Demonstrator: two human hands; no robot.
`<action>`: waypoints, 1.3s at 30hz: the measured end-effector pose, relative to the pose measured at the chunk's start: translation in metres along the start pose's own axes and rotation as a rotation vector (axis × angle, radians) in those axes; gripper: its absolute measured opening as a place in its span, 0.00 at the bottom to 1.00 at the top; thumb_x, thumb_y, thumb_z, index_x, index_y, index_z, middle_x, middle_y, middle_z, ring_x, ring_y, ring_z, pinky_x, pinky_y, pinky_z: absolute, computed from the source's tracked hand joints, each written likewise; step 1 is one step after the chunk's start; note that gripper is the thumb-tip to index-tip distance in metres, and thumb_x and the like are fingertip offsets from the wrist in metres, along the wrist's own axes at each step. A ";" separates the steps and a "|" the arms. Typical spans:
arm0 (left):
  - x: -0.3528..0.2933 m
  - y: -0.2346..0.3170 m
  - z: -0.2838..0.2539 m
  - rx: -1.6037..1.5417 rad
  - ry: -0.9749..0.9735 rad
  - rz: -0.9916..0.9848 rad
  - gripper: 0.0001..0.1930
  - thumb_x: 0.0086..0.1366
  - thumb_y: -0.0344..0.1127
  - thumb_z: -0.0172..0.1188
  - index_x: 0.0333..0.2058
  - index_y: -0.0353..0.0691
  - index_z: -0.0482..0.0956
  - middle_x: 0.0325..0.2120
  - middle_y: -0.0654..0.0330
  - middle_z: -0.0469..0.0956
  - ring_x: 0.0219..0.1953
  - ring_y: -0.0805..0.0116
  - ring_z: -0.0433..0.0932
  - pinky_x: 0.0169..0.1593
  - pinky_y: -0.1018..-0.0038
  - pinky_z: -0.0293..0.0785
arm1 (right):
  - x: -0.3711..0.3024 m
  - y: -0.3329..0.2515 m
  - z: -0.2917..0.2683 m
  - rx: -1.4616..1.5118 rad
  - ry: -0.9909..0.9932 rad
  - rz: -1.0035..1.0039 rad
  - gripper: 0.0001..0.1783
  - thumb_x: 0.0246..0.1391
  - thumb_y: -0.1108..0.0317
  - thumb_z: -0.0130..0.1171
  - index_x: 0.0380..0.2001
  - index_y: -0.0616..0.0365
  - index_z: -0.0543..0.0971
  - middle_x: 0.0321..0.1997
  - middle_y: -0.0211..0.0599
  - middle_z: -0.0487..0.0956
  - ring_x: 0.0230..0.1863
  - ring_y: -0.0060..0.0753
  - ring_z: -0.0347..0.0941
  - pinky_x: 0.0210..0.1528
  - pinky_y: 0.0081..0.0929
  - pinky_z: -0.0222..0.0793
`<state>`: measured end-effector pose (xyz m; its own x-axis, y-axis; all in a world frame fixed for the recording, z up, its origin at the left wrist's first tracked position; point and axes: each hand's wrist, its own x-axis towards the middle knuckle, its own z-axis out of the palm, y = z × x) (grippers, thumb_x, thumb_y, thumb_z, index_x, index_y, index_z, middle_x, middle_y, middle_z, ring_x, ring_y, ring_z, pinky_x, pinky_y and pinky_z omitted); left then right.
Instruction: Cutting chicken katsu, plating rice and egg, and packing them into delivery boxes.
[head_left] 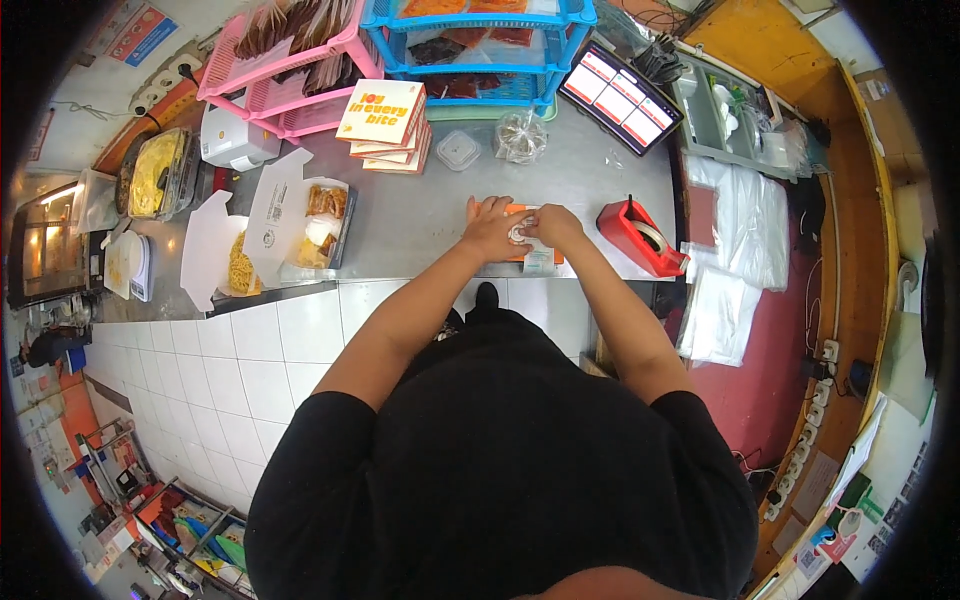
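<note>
A small orange box (516, 209) lies near the front edge of the metal counter, mostly hidden under my hands. My left hand (488, 230) rests on its left side, fingers stretched out. From the right, my right hand (554, 228) presses on the box with its fingers curled together; what they pinch, if anything, is hidden. A round white mark shows between the hands. A pale paper slip (540, 262) hangs over the front of the box, below my right hand. Just to the right stands a red tape dispenser (640, 236) with a roll in it.
Left are two open food boxes, one with noodles (242, 265), one with rice and meat (322, 225). Behind are stacked cartons (385, 115), a clear lidded tub (458, 150), a plastic bag (521, 136), pink and blue racks (470, 60) and a tablet (620, 96). Plastic bags (735, 220) lie right.
</note>
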<state>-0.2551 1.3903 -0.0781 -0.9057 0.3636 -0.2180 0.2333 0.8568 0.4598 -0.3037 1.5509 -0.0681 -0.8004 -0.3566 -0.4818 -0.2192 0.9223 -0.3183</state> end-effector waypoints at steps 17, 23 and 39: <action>-0.024 -0.039 0.004 -0.293 0.367 0.040 0.22 0.59 0.32 0.51 0.53 0.57 0.69 0.57 0.55 0.60 0.60 0.53 0.57 0.61 0.41 0.42 | -0.056 -0.031 0.009 -0.088 0.301 -0.300 0.50 0.33 0.42 0.68 0.59 0.53 0.62 0.62 0.50 0.59 0.64 0.53 0.53 0.60 0.52 0.50; -0.167 -0.122 -0.041 -0.568 0.604 0.010 0.23 0.56 0.24 0.53 0.52 0.36 0.65 0.52 0.48 0.64 0.56 0.54 0.63 0.58 0.62 0.59 | -0.006 -0.028 0.031 -0.198 0.242 -0.270 0.60 0.30 0.37 0.67 0.66 0.41 0.50 0.70 0.47 0.41 0.70 0.56 0.37 0.63 0.66 0.33; -0.255 -0.315 -0.093 -1.283 0.902 -0.269 0.18 0.60 0.28 0.53 0.50 0.35 0.69 0.46 0.57 0.71 0.49 0.68 0.68 0.53 0.72 0.63 | 0.160 -0.339 0.071 0.334 0.062 -0.306 0.42 0.47 0.41 0.57 0.56 0.64 0.64 0.52 0.60 0.70 0.54 0.55 0.67 0.56 0.38 0.62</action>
<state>-0.1306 0.9936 -0.0869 -0.8818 -0.4671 -0.0643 0.0213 -0.1756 0.9842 -0.3177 1.1700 -0.0955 -0.7610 -0.5860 -0.2785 -0.2667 0.6738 -0.6891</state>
